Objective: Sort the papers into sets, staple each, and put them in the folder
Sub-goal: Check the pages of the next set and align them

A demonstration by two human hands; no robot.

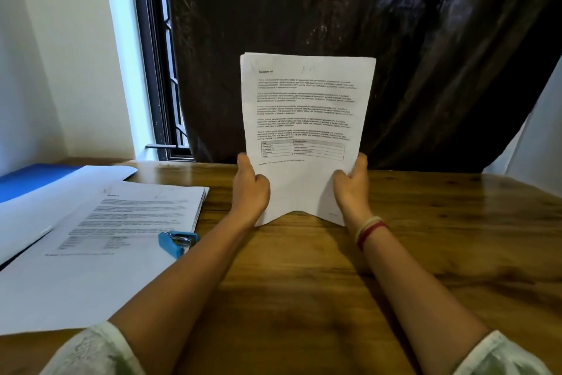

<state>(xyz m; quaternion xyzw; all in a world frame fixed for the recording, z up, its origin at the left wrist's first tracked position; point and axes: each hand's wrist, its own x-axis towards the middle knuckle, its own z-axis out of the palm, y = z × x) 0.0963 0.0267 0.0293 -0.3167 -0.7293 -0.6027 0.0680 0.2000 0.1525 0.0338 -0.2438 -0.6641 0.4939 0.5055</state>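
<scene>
Both hands hold one set of white printed paper sheets (305,131) upright, its bottom edge standing on the brown wooden table (425,237) near the far edge. Left hand (251,189) fingers wrapped on the set's lower left side, right hand (352,184) wrapped on the lower right. Second white printed stack (121,222) lies flat at the table's left edge, over a blue folder (33,180). Blue stapler (178,240) sits on that stack, beside the left forearm.

A wooden table (425,253) fronts a dark plastic-looking sheet (334,9), beside a barred window (158,70) and white wall (60,40).
</scene>
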